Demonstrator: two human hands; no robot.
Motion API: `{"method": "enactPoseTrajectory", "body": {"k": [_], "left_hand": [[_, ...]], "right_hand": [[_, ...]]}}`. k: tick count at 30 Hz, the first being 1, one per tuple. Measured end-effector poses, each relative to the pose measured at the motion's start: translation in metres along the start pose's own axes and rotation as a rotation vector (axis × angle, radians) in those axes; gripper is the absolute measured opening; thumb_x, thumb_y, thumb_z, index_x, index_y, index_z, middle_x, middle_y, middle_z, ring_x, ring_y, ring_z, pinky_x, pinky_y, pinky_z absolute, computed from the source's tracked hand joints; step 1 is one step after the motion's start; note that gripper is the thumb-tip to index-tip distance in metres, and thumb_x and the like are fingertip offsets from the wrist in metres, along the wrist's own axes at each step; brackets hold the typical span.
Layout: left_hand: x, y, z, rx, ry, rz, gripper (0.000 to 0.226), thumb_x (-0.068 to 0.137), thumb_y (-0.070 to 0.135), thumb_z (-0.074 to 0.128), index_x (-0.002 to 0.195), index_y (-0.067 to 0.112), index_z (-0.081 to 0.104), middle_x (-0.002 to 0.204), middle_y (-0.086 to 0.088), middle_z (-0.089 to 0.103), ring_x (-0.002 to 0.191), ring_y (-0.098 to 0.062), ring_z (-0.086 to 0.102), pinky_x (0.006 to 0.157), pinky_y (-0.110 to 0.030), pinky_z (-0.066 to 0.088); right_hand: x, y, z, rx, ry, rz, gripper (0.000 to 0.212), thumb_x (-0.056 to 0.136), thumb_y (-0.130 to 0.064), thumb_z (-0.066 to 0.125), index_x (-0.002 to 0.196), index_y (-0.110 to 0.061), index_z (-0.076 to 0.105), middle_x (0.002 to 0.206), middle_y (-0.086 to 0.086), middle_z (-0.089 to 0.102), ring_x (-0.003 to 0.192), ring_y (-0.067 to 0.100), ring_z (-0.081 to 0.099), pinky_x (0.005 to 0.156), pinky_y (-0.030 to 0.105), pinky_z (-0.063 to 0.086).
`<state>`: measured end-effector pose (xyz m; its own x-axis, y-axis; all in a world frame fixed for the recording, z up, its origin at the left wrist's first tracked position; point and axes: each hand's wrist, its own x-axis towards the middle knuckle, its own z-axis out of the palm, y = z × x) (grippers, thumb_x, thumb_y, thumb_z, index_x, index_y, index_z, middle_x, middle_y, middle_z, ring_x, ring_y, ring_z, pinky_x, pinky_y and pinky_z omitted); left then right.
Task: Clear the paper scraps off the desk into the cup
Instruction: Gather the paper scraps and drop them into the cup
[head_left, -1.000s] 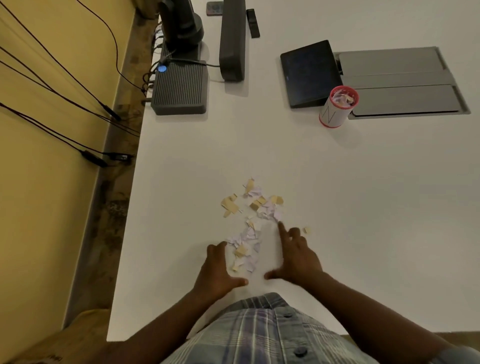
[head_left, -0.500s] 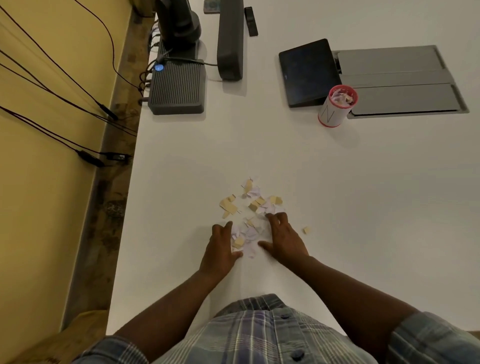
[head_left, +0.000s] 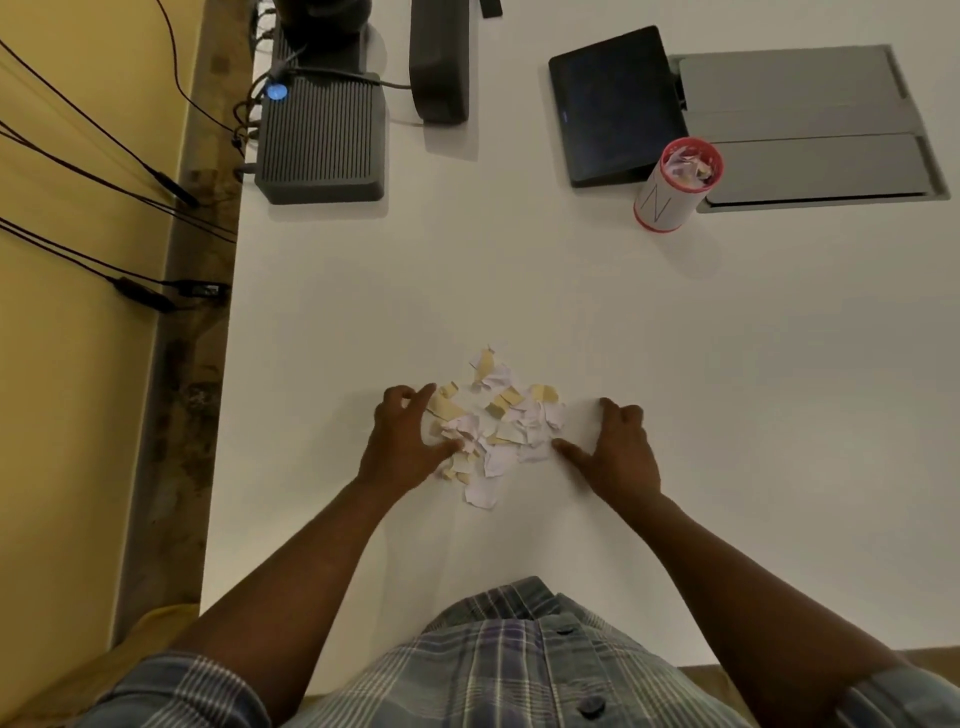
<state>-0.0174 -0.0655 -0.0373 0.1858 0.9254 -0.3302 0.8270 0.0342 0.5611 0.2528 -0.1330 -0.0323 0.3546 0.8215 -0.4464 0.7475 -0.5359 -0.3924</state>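
Observation:
A pile of white and tan paper scraps lies on the white desk in front of me. My left hand rests flat at the pile's left side, fingers spread and touching the scraps. My right hand rests flat just right of the pile, thumb against its edge. Neither hand holds anything. A white cup with a red rim and base stands far right of the pile and holds some scraps.
A dark tablet and a grey recessed panel sit behind the cup. A ribbed grey box and a dark upright stand occupy the back left. Cables hang beyond the desk's left edge.
Both hands slid apart from the middle of the scraps to either side of the pile. The scraps are bunched closer together, and the stray tan scrap on the right is no longer visible.

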Motion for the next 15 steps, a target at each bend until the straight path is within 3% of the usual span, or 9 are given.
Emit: {"method": "enactPoseTrajectory", "body": {"k": [3, 9, 15], "left_hand": [[0.002, 0.008, 0.003, 0.112, -0.142, 0.069, 0.086, 0.066, 0.045, 0.081, 0.14, 0.031, 0.039, 0.14, -0.003, 0.028, 0.124, -0.024, 0.034, 0.092, -0.036, 0.047], [0.004, 0.025, 0.009, 0.13, -0.075, 0.133, 0.043, 0.081, 0.022, 0.071, 0.122, 0.017, 0.059, 0.134, -0.01, 0.039, 0.116, -0.03, 0.044, 0.09, -0.039, 0.049], [0.002, 0.03, 0.005, 0.083, -0.051, 0.155, 0.02, 0.085, 0.009, 0.065, 0.105, 0.007, 0.065, 0.123, -0.011, 0.048, 0.109, -0.028, 0.051, 0.084, -0.035, 0.048]], "right_hand": [[0.001, -0.016, 0.009, 0.017, -0.062, -0.111, 0.092, 0.071, -0.052, 0.078, 0.141, -0.014, 0.032, 0.131, 0.01, 0.037, 0.115, 0.031, 0.051, 0.087, 0.04, 0.05], [0.008, -0.043, 0.014, -0.019, -0.077, -0.256, 0.074, 0.08, -0.033, 0.075, 0.141, -0.014, 0.037, 0.132, 0.009, 0.039, 0.113, 0.029, 0.053, 0.087, 0.037, 0.05], [0.008, -0.05, 0.008, -0.212, -0.109, -0.46, 0.03, 0.092, -0.02, 0.06, 0.12, -0.013, 0.055, 0.122, 0.008, 0.048, 0.105, 0.026, 0.051, 0.075, 0.037, 0.053]]}}
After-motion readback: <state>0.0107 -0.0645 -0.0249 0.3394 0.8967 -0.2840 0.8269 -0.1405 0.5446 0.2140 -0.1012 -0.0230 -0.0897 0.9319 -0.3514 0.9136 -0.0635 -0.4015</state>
